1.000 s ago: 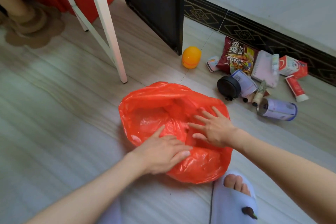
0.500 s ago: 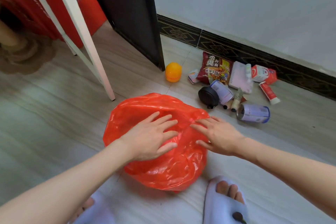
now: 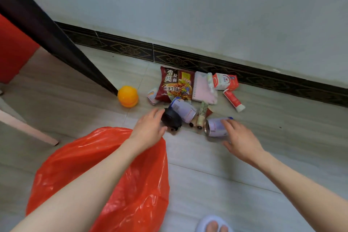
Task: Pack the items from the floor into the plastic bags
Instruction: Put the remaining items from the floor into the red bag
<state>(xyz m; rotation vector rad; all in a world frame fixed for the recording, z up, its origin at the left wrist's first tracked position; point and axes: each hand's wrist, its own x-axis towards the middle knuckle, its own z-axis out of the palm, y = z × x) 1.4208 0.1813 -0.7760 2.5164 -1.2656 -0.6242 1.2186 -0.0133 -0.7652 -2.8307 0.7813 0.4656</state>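
Head view: I judge the step as first pick-up. Left hand (image 3: 148, 128), grip released, reaches the round black plastic lid (image 3: 171, 118). Right hand (image 3: 240, 137), fingers spread, touches the lilac metal can (image 3: 216, 127) lying on the floor (image 3: 244, 184). Crumpled red plastic bag (image 3: 131, 194) lies near. Next: clench, lift, carry to the bag's mouth.

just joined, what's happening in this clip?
A person is packing a floor pile into a red plastic bag. The left hand reaches a black round lid; the right hand touches a purple can lying on its side. Neither is lifted yet. The noodle packet and orange container wait untouched.
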